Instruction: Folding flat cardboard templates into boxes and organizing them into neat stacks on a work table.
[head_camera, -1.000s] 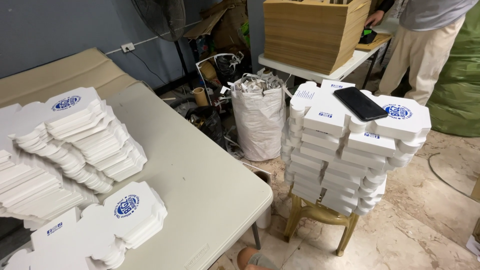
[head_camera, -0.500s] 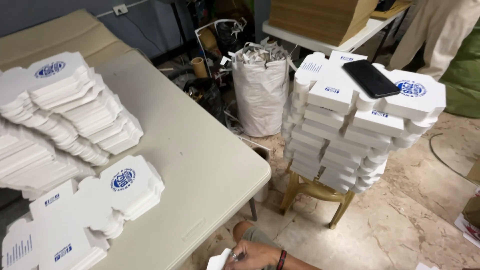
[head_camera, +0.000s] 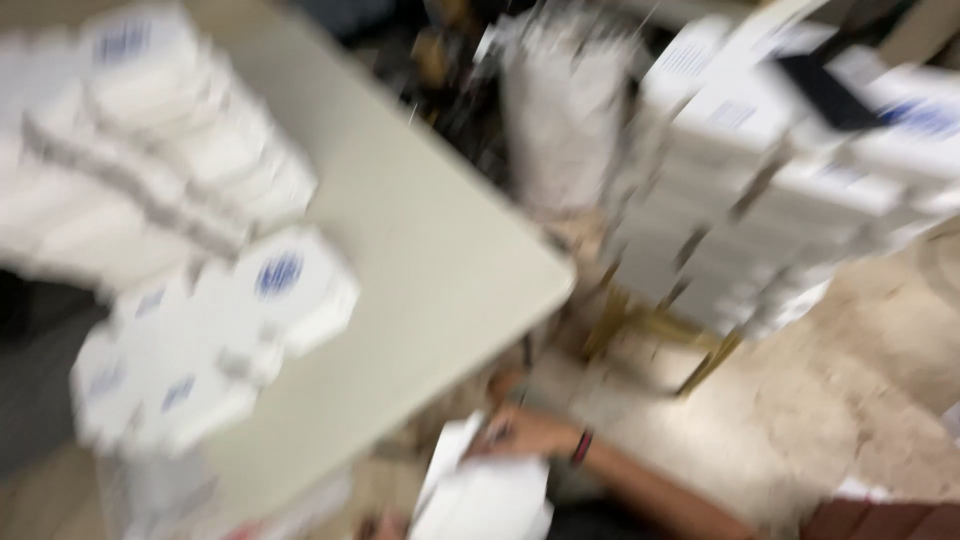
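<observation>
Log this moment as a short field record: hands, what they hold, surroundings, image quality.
Right hand: right hand low in view, below the table edge, touching a white flat carton
Left hand: only a possible sliver at the bottom edge; cannot tell
Table: pale table bearing heaps of flat white cartons with blue round marks
Stool: yellow-legged stool carrying a stack of folded white boxes, a dark flat object on top
Behind: white sack
Image quality: heavy motion blur

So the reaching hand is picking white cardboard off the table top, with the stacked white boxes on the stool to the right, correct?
Not quite. In the head view the hand touches the white cardboard down near the floor, below the table edge, not on its top. The stacked white boxes do sit on the stool to the right.
</observation>
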